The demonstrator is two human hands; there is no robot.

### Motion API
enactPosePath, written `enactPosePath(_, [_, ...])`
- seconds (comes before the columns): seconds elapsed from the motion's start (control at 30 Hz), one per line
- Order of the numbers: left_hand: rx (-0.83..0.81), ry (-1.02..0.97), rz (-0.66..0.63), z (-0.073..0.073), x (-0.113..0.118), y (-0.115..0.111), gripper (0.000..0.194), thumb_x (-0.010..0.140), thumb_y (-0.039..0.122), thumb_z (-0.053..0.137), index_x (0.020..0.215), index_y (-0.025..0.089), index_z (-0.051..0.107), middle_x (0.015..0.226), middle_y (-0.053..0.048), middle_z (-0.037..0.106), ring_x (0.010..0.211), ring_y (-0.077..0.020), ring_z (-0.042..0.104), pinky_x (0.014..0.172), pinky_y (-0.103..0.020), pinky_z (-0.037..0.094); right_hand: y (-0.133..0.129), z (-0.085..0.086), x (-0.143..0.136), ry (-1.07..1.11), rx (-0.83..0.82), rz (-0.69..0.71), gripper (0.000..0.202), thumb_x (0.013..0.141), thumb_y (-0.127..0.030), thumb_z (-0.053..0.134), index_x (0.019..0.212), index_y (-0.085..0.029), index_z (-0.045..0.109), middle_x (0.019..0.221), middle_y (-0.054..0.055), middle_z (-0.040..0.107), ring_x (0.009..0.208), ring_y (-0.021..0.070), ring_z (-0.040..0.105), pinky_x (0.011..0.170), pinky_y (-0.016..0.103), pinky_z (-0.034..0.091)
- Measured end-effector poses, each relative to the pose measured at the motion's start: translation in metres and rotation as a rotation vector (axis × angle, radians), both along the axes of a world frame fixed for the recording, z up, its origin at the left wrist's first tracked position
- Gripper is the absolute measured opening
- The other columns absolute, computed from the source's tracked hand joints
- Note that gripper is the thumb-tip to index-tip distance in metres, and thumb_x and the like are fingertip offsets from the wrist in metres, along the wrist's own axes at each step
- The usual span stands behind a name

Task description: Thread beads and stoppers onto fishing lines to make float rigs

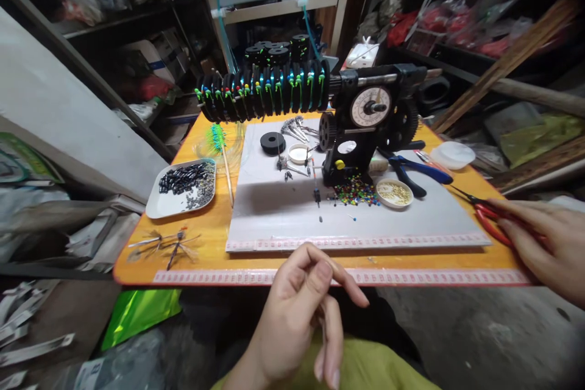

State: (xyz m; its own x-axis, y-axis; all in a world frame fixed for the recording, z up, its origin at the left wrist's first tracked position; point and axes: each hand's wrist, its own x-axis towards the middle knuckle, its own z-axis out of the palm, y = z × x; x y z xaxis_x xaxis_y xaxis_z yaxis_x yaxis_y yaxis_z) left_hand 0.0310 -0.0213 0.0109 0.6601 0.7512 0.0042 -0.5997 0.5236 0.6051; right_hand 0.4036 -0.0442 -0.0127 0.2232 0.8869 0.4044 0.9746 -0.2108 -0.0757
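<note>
My right hand [543, 241] is at the table's right edge, its fingers closed over the red-handled scissors [491, 222], whose dark blades point left. In front of my lap, my left hand [308, 314] is raised near the table's front edge, thumb against the curled index finger and the other fingers bent loosely. Whether something small or thin sits in that pinch cannot be made out. A black winding machine [365, 134] with a round dial stands on the white board [274, 219], carrying a row of black spools [265, 94] with green-tipped ends.
Colourful beads [356, 191] lie below the machine, beside a dish of gold pieces [394, 193]. Blue-handled pliers [411, 170] rest at the right. A white tray [158, 204] of black parts is at the left, near wire pieces [169, 244]. Measuring tape [205, 277] lines the front edge.
</note>
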Motion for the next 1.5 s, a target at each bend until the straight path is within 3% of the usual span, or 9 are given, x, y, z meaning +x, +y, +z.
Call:
enactPosePath(0.17, [-0.008,0.034,0.004,-0.010,0.000,-0.008,0.025,0.103,0.030,0.042,0.088,0.016,0.057,0.082,-0.002,0.071,0.029,-0.0025,0.055,0.026,-0.007,0.035,0.011,0.036,-0.093,0.343,0.253,0.162,0.040,0.092,-0.041,0.053,0.113,-0.011,0.071,0.116,0.025,0.069,0.114,0.0371,0.060,0.098,0.054,0.041])
enactPosePath(0.27, [0.037,0.195,0.029,-0.006,-0.003,-0.010,0.025,0.099,0.037,0.050,0.086,0.016,0.055,0.081,-0.001,0.070,0.030,-0.0030,0.055,0.026,-0.007,0.032,0.033,0.061,-0.163,0.720,0.064,0.434,0.034,0.095,-0.044,0.053,0.117,-0.023,0.071,0.104,0.010,0.076,0.080,0.0201,0.070,0.072,0.034,0.056])
enactPosePath(0.43, [0.274,0.726,0.182,0.009,-0.016,-0.001,0.027,0.091,0.040,0.063,0.081,0.014,0.064,0.081,-0.002,0.066,0.039,-0.0011,0.052,0.035,-0.011,0.036,0.076,0.088,-0.221,1.184,-0.131,0.687,0.038,0.093,-0.047,0.058,0.111,-0.017,0.071,0.088,0.008,0.078,0.050,0.0102,0.059,0.044,0.023,0.047])
enactPosePath(0.57, [0.544,0.888,0.490,0.024,-0.021,0.026,0.030,0.085,0.037,0.072,0.112,0.025,0.070,0.119,-0.005,0.059,0.057,-0.0043,0.052,0.046,-0.018,0.045,0.086,0.097,-0.226,1.386,-0.147,0.752,0.025,0.083,-0.040,0.074,0.089,-0.016,0.075,0.084,0.006,0.079,0.073,0.0152,0.072,0.067,0.026,0.056])
enactPosePath(0.67, [0.533,0.768,0.549,0.037,-0.015,0.044,0.023,0.086,0.038,0.071,0.105,0.024,0.073,0.113,-0.003,0.060,0.052,-0.0023,0.043,0.043,-0.018,0.036,0.085,0.100,-0.227,1.490,-0.154,0.755,0.019,0.076,-0.032,0.081,0.086,-0.016,0.075,0.083,0.004,0.078,0.079,0.0150,0.073,0.072,0.024,0.056])
enactPosePath(0.8, [0.404,0.581,0.316,0.035,-0.006,0.040,0.025,0.088,0.036,0.069,0.076,0.014,0.071,0.076,-0.001,0.064,0.046,-0.0017,0.040,0.041,-0.016,0.031,0.081,0.099,-0.225,1.690,-0.217,0.744,0.023,0.078,-0.037,0.079,0.084,-0.016,0.070,0.073,0.001,0.073,0.045,0.0074,0.062,0.039,0.017,0.045])
enactPosePath(0.97, [0.053,0.212,0.012,0.007,-0.008,0.012,0.031,0.083,0.038,0.075,0.069,0.011,0.065,0.066,-0.002,0.065,0.032,0.0022,0.038,0.031,-0.012,0.021,0.080,0.092,-0.221,1.912,-0.245,0.695,0.029,0.073,-0.038,0.083,0.081,-0.015,0.067,0.065,-0.003,0.066,0.045,0.0071,0.064,0.042,0.014,0.049])
enactPosePath(1.33, [-0.007,0.065,-0.054,-0.006,-0.012,0.001,0.027,0.087,0.032,0.072,0.073,0.010,0.071,0.071,-0.006,0.070,0.031,0.0028,0.042,0.029,-0.009,0.022,0.081,0.081,-0.223,1.946,-0.268,0.662,0.024,0.078,-0.037,0.080,0.083,-0.016,0.069,0.066,-0.002,0.067,0.047,0.0059,0.064,0.044,0.012,0.051])
enactPosePath(1.5, [-0.125,0.046,-0.035,-0.009,-0.010,0.000,0.025,0.088,0.033,0.070,0.076,0.011,0.074,0.072,-0.005,0.073,0.027,0.0035,0.036,0.029,-0.010,0.027,0.075,0.083,-0.219,1.780,-0.294,0.646,0.035,0.084,-0.041,0.074,0.108,-0.016,0.070,0.086,0.006,0.075,0.045,0.0084,0.065,0.043,0.018,0.053])
